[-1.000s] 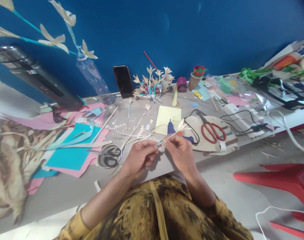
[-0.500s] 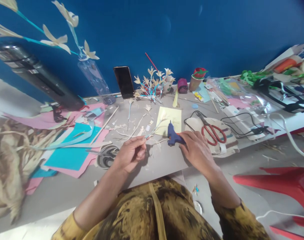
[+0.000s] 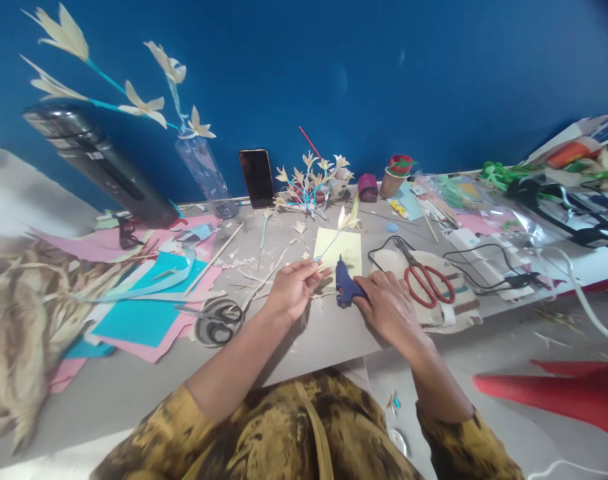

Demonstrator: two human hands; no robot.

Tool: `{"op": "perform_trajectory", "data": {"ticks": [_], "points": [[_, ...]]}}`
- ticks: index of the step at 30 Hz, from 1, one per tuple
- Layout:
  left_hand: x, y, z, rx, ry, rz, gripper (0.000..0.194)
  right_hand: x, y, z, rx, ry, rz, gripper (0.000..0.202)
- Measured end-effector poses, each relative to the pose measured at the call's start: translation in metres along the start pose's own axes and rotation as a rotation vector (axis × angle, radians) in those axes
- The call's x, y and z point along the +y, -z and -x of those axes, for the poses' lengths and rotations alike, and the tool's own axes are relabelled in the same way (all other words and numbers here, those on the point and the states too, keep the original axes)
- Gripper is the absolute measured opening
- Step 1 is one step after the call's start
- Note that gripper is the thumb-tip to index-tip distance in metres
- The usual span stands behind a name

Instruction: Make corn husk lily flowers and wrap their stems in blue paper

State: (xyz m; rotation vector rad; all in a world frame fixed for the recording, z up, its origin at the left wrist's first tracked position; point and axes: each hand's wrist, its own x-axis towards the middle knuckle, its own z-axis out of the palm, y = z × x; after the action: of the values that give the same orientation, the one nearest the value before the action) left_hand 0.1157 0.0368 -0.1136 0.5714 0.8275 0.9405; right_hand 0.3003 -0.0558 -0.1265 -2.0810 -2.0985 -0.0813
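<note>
Between the thumb and fingertips of my left hand is the thin stem of a cream craft flower. Its bloom points up and away, over a pale yellow sheet of paper. My right hand has its thumb and fingers closed on the handle end of a blue glue gun. The gun's nozzle points away from me, over the paper's near part. To the right of the gun, red-handled scissors lie on a cloth pouch.
Grey-handled scissors, blue paper and dried husks lie left. A phone, a bottle vase, a flask and a cluster of flowers stand by the wall. A power strip with cables lies right.
My left hand has moved right, and the flower now stands higher above the yellow paper. My right hand stays at the glue gun. The whole view has shifted slightly.
</note>
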Motion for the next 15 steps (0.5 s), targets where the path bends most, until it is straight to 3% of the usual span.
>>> {"op": "perform_trajectory", "data": {"ticks": [3, 6, 11, 15], "points": [[-0.008, 0.0, -0.012, 0.038, 0.015, 0.029, 0.02, 0.005, -0.001, 0.0, 0.002, 0.012, -0.099, 0.029], [-0.011, 0.005, -0.015, 0.053, 0.029, 0.029, 0.022, 0.023, -0.003, 0.001, 0.071, -0.033, -0.352, 0.032], [-0.01, 0.007, -0.012, 0.022, 0.015, -0.003, 0.025, 0.058, -0.003, 0.012, 0.353, -0.42, -0.811, 0.038], [-0.009, 0.007, -0.01, 0.016, 0.0, 0.013, 0.026, 0.057, -0.003, 0.026, 0.366, -0.321, -1.175, 0.048]]}}
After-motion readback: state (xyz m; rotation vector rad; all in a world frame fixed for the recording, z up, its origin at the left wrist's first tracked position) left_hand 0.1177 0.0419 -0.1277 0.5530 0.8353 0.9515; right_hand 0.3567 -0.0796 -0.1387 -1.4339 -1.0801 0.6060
